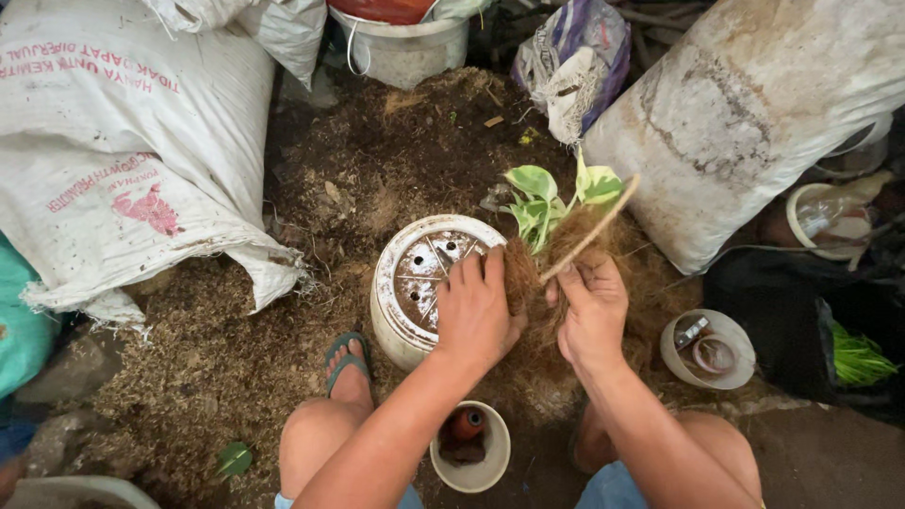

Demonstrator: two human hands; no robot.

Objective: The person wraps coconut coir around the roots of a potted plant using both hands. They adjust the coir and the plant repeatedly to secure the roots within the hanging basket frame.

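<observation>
A white plastic pot (407, 283) lies tipped on the soil, drainage holes up, steadied under the left hand (476, 316), whose fingers also curl closed around a brown fibrous root ball (524, 273), while the right hand (591, 311) pinches a thin stick (594, 229) against the green-and-cream leafy plant (551, 198), seemingly to support it.

Loose brown soil and coconut fibre (189, 368) cover the dark ground, hemmed in by a big white sack (123, 141) on the left, a stained sack (754, 104) on the far right, a white bucket (401, 47) at the far edge, under soft daylight
</observation>
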